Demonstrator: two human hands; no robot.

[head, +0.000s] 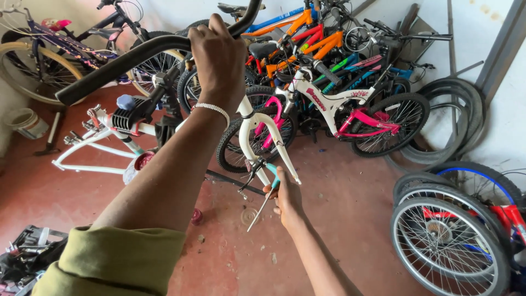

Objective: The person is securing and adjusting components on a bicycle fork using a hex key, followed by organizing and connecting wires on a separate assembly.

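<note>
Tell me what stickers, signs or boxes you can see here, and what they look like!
Frame sticker: on the sloping tube of the white and pink bike in the middle; a slanted strip of pink lettering on white.
Second sticker: on the same bike, further back near the seat; small, pink on white.
Orange bike: behind it, dark marks along the tube, too small to tell.
No signs, boxes or screens show.
</note>
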